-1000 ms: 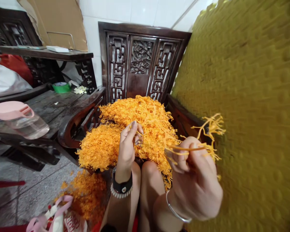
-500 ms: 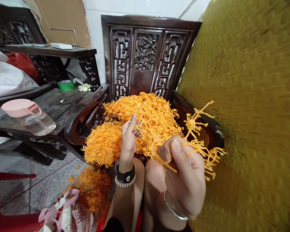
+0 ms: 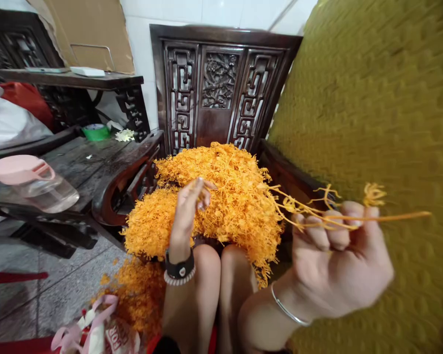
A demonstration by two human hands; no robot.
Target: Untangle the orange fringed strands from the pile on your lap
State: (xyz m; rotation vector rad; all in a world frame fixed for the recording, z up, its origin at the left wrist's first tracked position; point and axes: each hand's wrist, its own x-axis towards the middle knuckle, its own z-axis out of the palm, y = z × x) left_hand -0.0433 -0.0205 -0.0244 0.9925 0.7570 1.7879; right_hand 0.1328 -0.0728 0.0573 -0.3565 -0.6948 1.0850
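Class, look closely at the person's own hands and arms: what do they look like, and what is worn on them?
Both hands are bare, without gloves. Below the left hand, the wrist wears a black band with a small pale marking, and a pale beaded bracelet. Below the right hand is a thin silver bangle. No sleeves cover the visible forearms.

Red "FOR" on the bag [image 3: 122, 335]

One left hand [image 3: 186, 211] and one right hand [image 3: 341, 250] show, with one bangle [image 3: 290, 311], one black wristband [image 3: 179, 269], one beaded bracelet [image 3: 179, 281], one pink-lidded jug [image 3: 33, 182] and one green tape roll [image 3: 97, 133]
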